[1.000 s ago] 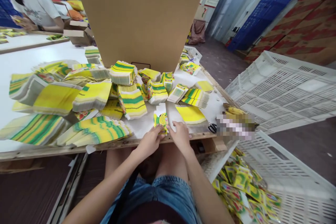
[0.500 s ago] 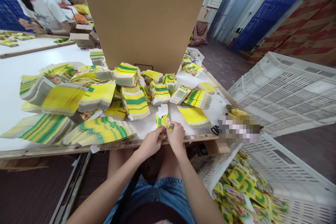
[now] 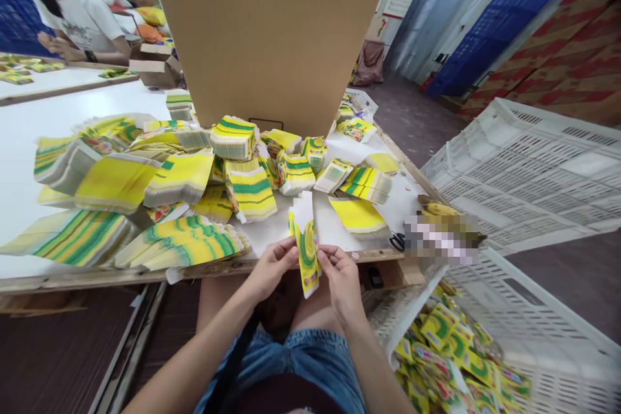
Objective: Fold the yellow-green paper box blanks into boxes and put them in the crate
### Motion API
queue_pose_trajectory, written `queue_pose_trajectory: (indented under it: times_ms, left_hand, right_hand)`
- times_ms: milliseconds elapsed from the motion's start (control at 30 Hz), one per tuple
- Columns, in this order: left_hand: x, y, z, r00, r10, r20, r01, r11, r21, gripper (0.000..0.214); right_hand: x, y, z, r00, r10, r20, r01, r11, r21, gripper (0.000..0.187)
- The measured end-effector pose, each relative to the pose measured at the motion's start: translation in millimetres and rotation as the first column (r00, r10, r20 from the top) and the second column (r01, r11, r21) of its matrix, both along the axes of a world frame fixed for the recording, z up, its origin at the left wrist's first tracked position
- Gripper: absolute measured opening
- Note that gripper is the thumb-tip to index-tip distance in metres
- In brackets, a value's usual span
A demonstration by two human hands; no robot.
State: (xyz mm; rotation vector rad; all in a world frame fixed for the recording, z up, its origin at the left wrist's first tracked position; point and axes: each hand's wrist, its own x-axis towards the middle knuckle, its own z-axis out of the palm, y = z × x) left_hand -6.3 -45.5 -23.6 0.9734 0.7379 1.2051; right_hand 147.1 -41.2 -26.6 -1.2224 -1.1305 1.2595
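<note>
A small yellow and green printed carton (image 3: 306, 249), with white flaps at its far end, stands out over the table's front edge in front of me. The fingers of my left hand (image 3: 274, 268) are closed on its left edge. At its right edge, the thumb and fingers of my right hand (image 3: 343, 278) pinch it. Beyond my hands lie fanned stacks of flat cartons, among them a striped stack (image 3: 187, 240) to the left and a yellow stack (image 3: 359, 215) to the right.
A large brown cardboard sheet (image 3: 272, 39) rises behind the stacks. Black-handled scissors (image 3: 398, 241) lie near the right edge. Below right, a white crate (image 3: 548, 310) holds many yellow cartons (image 3: 451, 336). Another person (image 3: 87, 19) sits at the far left table.
The carton has come toward me and now shows its long face, reaching past the table edge. My hands have moved apart, to either side of it.
</note>
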Motion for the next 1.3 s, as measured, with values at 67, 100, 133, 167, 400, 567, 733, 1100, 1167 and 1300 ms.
queue_pose_trajectory:
  times_ms: [67,100,133,167,400,567,733,1100,1167,1300]
  left_hand:
    - [4.0,-5.9,4.5,0.986,-0.092,0.14,0.098,0.995,-0.037,0.049]
    - [5.6,-8.3,5.9,0.976,-0.106,0.188,0.116,0.992,-0.041,0.048]
    - [6.8,-10.2,6.6,0.972,-0.102,0.21,0.112,0.993,-0.04,0.047]
    - [7.6,-11.7,6.7,0.972,-0.088,0.216,0.1,0.994,-0.042,0.045]
    - [10.0,-15.8,1.0,0.987,0.051,0.15,-0.025,0.986,-0.166,0.043]
    - [10.2,-16.1,-4.6,0.996,0.048,0.071,-0.035,0.985,-0.169,0.045]
    - [13.0,-16.9,-3.1,0.994,0.106,-0.009,-0.106,0.983,-0.148,0.039]
    - [-8.5,-35.3,31.3,0.999,-0.053,-0.002,0.052,0.996,-0.071,0.053]
    - [-9.7,-37.0,34.6,0.993,-0.105,0.046,0.109,0.989,-0.1,0.045]
    - [-7.4,-38.6,31.4,0.981,-0.174,0.085,0.183,0.976,-0.121,0.042]
  right_hand:
    - [2.0,-7.0,2.0,0.999,0.02,-0.05,-0.021,0.999,-0.032,0.028]
    - [3.2,-9.3,3.6,0.997,0.026,-0.069,-0.029,0.998,-0.046,0.028]
    - [4.3,-11.0,5.5,0.996,0.033,-0.084,-0.038,0.998,-0.059,0.029]
    - [5.4,-12.3,7.9,0.995,0.041,-0.095,-0.048,0.996,-0.07,0.03]
    - [7.7,-17.9,20.9,0.994,0.074,-0.086,-0.082,0.992,-0.091,0.03]
    - [6.2,-20.3,20.6,0.994,0.089,-0.069,-0.096,0.99,-0.101,0.034]
    - [3.3,-21.6,16.1,0.998,0.065,-0.014,-0.066,0.994,-0.092,0.029]
    - [18.8,-23.1,36.1,0.943,0.332,0.001,-0.33,0.939,0.101,0.045]
    - [23.9,-20.9,39.4,0.92,0.391,0.042,-0.393,0.915,0.09,0.033]
    - [29.7,-16.0,43.6,0.885,0.388,0.259,-0.43,0.893,0.13,0.021]
